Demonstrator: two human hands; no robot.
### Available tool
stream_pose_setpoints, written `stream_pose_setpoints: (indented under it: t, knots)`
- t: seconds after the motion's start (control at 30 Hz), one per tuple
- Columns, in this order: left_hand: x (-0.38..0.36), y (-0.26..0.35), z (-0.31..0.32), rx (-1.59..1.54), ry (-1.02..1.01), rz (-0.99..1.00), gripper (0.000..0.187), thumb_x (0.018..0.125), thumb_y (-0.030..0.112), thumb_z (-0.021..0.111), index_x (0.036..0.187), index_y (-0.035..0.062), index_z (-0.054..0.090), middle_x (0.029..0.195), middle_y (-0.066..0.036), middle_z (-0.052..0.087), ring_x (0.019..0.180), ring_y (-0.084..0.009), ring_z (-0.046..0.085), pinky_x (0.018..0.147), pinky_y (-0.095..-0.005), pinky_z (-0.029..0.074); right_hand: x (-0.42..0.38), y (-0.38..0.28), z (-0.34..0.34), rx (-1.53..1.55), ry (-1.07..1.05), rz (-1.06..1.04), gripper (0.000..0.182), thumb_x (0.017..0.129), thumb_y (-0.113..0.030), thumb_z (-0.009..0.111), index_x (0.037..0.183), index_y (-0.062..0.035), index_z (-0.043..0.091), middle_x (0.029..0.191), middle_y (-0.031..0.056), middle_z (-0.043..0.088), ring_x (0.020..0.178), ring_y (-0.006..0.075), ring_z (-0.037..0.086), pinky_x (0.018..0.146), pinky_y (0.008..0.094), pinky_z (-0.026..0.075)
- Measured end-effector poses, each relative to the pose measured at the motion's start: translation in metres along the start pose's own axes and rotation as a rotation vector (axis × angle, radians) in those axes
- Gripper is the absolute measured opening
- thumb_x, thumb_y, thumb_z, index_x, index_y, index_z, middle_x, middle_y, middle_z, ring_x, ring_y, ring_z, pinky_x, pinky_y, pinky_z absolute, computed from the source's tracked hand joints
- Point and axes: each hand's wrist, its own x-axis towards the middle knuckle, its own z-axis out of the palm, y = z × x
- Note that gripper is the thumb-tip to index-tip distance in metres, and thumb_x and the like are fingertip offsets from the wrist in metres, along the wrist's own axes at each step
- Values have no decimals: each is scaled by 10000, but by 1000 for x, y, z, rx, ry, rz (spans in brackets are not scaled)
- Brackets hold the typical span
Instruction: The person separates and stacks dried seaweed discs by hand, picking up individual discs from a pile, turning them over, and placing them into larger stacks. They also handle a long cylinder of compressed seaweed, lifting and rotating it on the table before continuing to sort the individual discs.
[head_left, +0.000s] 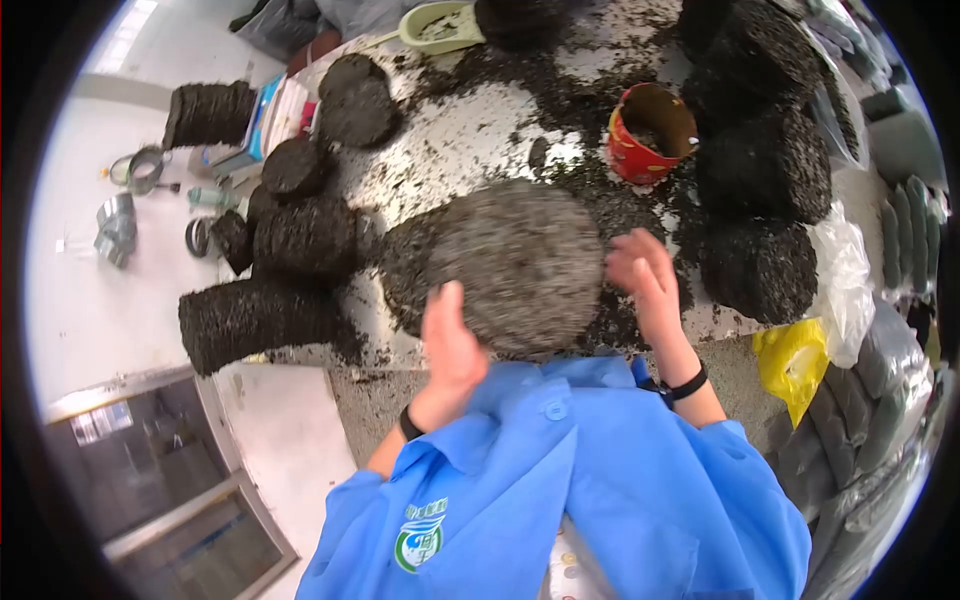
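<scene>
A large round cake of dark, coarse pressed material [520, 265] lies in front of me on the table, its surface smeared by motion. It overlaps another dark flat cake [408, 265] that shows at its left side. My left hand [452, 345] is at the lower left edge of the round cake, fingers extended and a little blurred. Just off its right edge, my right hand [645, 280] is held with the fingers spread and nothing in them.
Dark crumbs cover much of the white table [455, 150]. Stacked dark cakes stand at the left [305, 240] and the right [765, 165]. A red tin [628, 150] stands beyond my right hand; a pale green scoop [440, 28] lies at the back. A yellow bag [793, 362] hangs at the right edge.
</scene>
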Motion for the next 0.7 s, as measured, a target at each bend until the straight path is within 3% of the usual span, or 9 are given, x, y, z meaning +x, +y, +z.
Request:
stream_pose_setpoints:
  t: [0.03,0.1,0.13,0.2,0.27,0.3,0.37,0.5,0.7]
  knots:
    - [0,-2,8,216,-82,14,383,1058,282,488,1273,-20,582,1185,-96,655,1084,-205,614,961,-387,493,-7,14,-2,171,-11,274,486,978,-141,664,1408,8,492,1336,96,578,1159,165,569,997,324,468]
    - [-11,8,28,76,-233,-92,365,1063,249,485,1304,-14,562,1198,-102,631,1093,-186,592,965,-370,482,-20,5,30,-51,168,161,421,977,-84,648,1367,29,537,1300,98,626,1123,157,601,953,321,498]
    - [-13,20,23,68,-205,-76,365,1063,249,485,1304,-14,562,1198,-102,631,1093,-186,592,965,-370,482,-19,-7,26,-282,118,-45,372,978,-53,630,1331,43,563,1271,105,649,1109,162,616,945,320,507]
    - [-23,41,-2,232,-160,299,348,1039,180,522,1338,2,532,1207,-104,601,1084,-174,571,961,-342,471,-18,-13,-4,-638,104,-507,285,963,16,599,1245,55,622,1237,157,683,1088,199,667,953,310,515]
    - [-12,29,-57,632,180,495,371,980,109,591,1333,27,511,1191,-80,557,1060,-159,543,929,-315,465,-6,-26,-20,-1257,-165,-639,405,854,19,675,1256,7,629,1300,185,653,1243,335,604,1097,430,436]
    - [-3,10,-89,597,310,410,377,974,122,616,1323,29,510,1191,-71,545,1055,-142,531,915,-300,462,1,-35,-16,-1660,-330,-677,457,807,-13,721,1257,-16,635,1322,182,639,1286,382,570,1139,473,397]
    - [9,0,-115,502,403,223,378,951,136,662,1287,15,537,1135,-86,537,1014,-163,551,885,-326,490,1,-17,-1,-1590,-430,-686,575,708,-182,840,1237,-53,651,1433,158,552,1353,377,491,1157,491,363]
    - [18,-6,-111,416,299,121,400,929,124,704,1287,24,557,1131,-70,538,1016,-157,560,841,-313,510,13,21,92,-1241,-392,-660,698,756,-203,848,1359,-17,550,1457,195,502,1344,399,467,1121,463,394]
    - [2,30,-85,619,173,463,446,933,64,697,1337,0,519,1086,-43,566,958,-130,595,823,-257,531,54,77,135,-1193,-359,-515,823,779,-224,859,1451,-10,435,1453,203,459,1334,397,440,1125,460,389]
